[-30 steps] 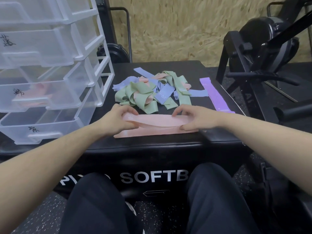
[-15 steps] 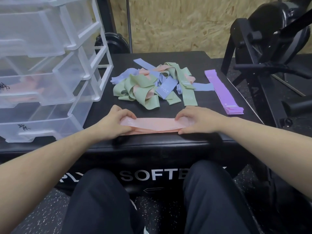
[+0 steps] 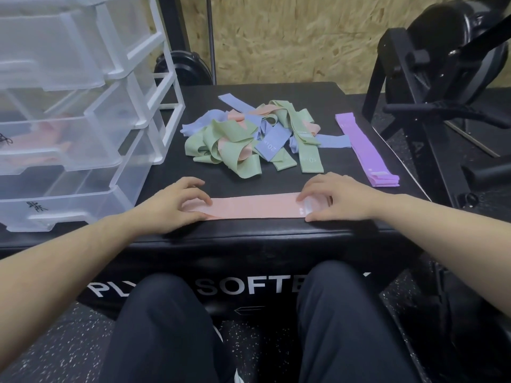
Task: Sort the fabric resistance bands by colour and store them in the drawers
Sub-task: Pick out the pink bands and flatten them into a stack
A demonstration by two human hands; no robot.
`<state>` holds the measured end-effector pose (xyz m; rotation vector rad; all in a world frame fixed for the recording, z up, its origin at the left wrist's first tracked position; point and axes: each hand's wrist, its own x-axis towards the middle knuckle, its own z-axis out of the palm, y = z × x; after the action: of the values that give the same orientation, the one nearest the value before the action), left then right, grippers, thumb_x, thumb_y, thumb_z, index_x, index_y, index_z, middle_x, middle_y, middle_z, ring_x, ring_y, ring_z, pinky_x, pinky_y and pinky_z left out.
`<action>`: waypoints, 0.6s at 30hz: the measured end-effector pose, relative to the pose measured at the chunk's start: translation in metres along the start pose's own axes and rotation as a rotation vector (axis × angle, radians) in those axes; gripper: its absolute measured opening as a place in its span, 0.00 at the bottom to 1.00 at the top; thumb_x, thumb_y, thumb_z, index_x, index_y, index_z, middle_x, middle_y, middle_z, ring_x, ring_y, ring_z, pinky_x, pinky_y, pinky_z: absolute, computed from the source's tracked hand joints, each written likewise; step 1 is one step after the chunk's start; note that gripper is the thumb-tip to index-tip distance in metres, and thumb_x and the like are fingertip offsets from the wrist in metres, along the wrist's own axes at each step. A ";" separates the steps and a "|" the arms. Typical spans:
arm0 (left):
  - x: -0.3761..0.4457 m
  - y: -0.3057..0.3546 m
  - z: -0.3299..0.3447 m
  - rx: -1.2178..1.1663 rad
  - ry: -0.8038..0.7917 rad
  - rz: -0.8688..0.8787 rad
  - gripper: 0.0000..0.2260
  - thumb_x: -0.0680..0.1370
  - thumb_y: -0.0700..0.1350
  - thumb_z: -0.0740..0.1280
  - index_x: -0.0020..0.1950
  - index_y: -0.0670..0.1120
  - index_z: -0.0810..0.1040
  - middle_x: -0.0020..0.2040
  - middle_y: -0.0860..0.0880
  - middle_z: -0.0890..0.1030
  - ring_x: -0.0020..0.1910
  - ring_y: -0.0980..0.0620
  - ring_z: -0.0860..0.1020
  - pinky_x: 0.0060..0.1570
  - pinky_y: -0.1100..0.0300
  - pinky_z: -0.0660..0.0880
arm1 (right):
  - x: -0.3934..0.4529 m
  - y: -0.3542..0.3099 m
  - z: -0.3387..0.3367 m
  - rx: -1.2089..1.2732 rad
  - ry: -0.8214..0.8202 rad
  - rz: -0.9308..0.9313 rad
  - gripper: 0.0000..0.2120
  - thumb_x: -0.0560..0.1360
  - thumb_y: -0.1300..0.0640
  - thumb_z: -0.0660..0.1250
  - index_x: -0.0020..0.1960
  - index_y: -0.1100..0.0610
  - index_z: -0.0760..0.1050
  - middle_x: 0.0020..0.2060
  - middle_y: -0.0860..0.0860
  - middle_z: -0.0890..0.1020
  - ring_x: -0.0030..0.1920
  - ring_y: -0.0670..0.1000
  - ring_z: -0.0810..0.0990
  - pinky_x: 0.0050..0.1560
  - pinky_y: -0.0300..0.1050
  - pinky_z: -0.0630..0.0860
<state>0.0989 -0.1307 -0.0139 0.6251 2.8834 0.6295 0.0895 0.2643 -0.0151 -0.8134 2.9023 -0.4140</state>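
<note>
Left hand [image 3: 171, 204] and right hand [image 3: 336, 197] press down on opposite ends of the pink band [image 3: 254, 207], fingertips bent onto the fabric; neither hand has lifted it. A second ago the band was bunched and raised between the hands; it now lies flat and straightened along the near edge of the black plyo box [image 3: 276, 233]. Judged from this, the flattening step is complete and the band is ready for folding or transfer. Beyond the pink band sits the mixed pile [image 3: 249, 142]; right of that pile lies the purple stack [image 3: 365, 153]. Left of the pile stands the drawer unit [image 3: 83, 120], drawers pulled out. Both forearms extend forward, wrists low.
</note>
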 end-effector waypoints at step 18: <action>-0.008 0.006 0.006 0.096 0.063 0.059 0.07 0.79 0.51 0.70 0.56 0.57 0.81 0.68 0.56 0.75 0.68 0.59 0.71 0.63 0.71 0.59 | -0.009 0.005 -0.010 0.021 -0.038 0.043 0.15 0.75 0.49 0.72 0.62 0.45 0.78 0.61 0.41 0.76 0.58 0.47 0.71 0.64 0.43 0.68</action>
<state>0.1098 -0.1271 -0.0162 0.7176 2.9786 0.5303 0.0934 0.2757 -0.0064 -0.7455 2.8702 -0.4198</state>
